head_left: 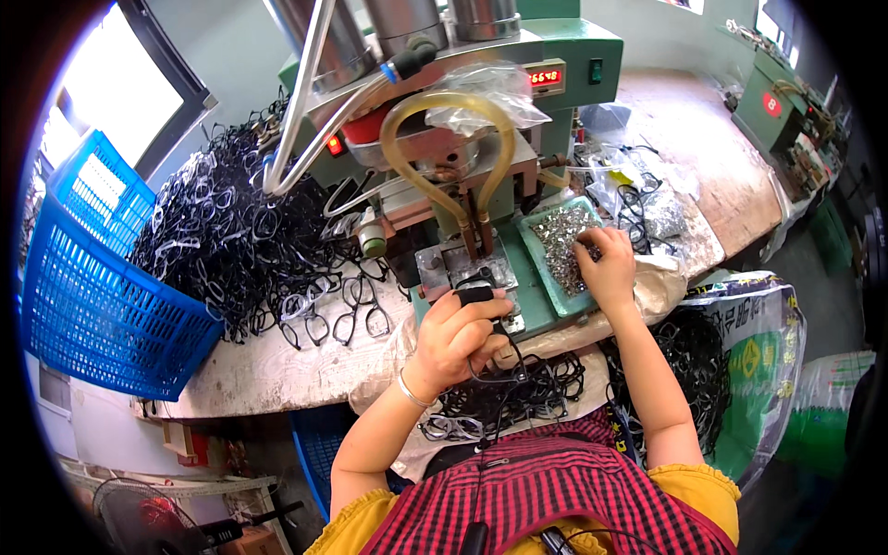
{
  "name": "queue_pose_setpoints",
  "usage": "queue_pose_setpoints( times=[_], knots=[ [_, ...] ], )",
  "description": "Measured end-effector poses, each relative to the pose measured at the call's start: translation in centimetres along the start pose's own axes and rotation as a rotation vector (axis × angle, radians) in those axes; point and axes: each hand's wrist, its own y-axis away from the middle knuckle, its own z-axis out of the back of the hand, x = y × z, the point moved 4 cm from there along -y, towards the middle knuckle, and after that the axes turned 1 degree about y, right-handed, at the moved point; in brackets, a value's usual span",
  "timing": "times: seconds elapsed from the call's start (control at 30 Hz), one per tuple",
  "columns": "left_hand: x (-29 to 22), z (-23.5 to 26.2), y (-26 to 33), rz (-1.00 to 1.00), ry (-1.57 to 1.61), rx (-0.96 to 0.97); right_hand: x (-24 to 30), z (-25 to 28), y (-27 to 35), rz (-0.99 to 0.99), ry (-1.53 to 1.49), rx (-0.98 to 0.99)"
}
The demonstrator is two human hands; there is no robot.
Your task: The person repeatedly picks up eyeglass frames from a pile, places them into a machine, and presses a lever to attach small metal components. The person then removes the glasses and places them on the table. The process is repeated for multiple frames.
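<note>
My left hand (458, 338), with a silver bangle on the wrist and a black band on a finger, is closed around a black eyeglass frame (518, 374). It sits right in front of the machine's metal fixture (462, 264), below the two brown hose ends. Part of the frame hangs under my fingers; the rest is hidden behind the hand. My right hand (610, 268) reaches over a pale green tray (575, 305) of small metal parts (561, 245). Its fingertips are pinched together at the tray's right side, and what is between them is too small to make out.
A green press machine (578, 65) with metal cylinders and a looped yellowish hose (393, 116) stands ahead. Left lie a big heap of black eyeglass frames (231, 213) and a blue basket (102, 296). More frames (546, 388) lie near my lap; plastic bags (666, 217) lie right.
</note>
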Motion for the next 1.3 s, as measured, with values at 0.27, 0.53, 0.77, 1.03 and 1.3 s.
queue_pose_setpoints(
  times=[0.27, 0.53, 0.77, 1.03, 1.3],
  knots=[
    [0.7, -0.8, 1.0, -0.122, -0.173, 0.047, 2.6, -4.2, -0.2, 0.422, 0.098, 0.310],
    [-2.1, 2.4, 7.1, 0.189, -0.295, -0.206, 0.0, -1.7, -0.4, -0.009, -0.247, -0.001],
    [5.9, 18.7, 17.1, 0.814, -0.961, -0.441, -0.7, -1.1, 0.5, -0.165, -0.401, 0.117],
    [21.4, 19.1, 25.5, 1.606, -1.052, -0.081, 1.4, -4.0, 0.0, -0.197, -0.498, 0.156],
    [17.3, 12.4, 27.7, 1.334, -0.501, -0.532, -2.0, 3.8, 4.6, -0.288, -0.333, 0.018]
  ],
)
